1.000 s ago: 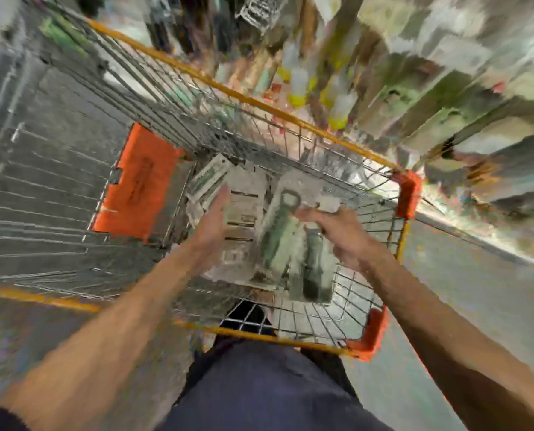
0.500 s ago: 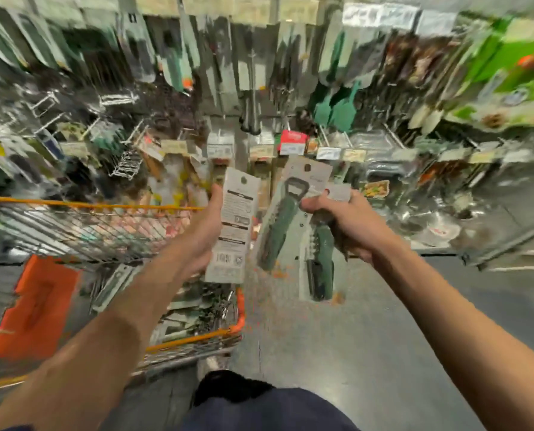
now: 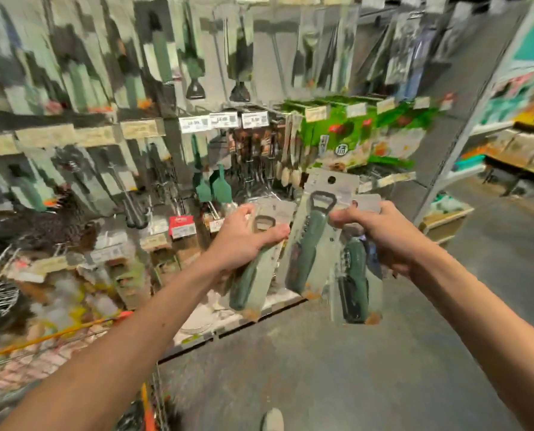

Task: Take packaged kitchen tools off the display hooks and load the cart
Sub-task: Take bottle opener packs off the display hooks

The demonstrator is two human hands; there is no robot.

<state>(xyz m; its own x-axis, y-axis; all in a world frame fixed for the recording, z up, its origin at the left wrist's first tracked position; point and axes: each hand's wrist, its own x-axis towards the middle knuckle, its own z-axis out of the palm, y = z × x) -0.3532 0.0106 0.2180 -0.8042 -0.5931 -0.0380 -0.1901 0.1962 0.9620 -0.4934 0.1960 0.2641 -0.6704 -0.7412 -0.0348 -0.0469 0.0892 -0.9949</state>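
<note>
My left hand (image 3: 244, 241) grips one carded bottle opener with a dark green handle (image 3: 248, 281), front side facing me. My right hand (image 3: 380, 237) holds two more carded green-handled openers: one (image 3: 309, 244) sticks up to the left of the thumb, the other (image 3: 357, 287) hangs below the fist. Both hands are raised in front of the display wall (image 3: 166, 135) of hanging kitchen tools. The wire cart (image 3: 57, 334) with its orange rim shows at the lower left, below and left of my hands.
Green spatulas (image 3: 213, 185) and price tags (image 3: 209, 121) hang on the display behind my hands. Green boxes (image 3: 359, 132) fill a shelf to the right. A grey shelf post (image 3: 464, 135) and the concrete aisle floor (image 3: 384, 353) lie to the right. My shoe (image 3: 272, 419) shows at the bottom.
The view swung up and right from the cart to the display. My hands rose with the packages. The card in my left hand turned from its back to its front.
</note>
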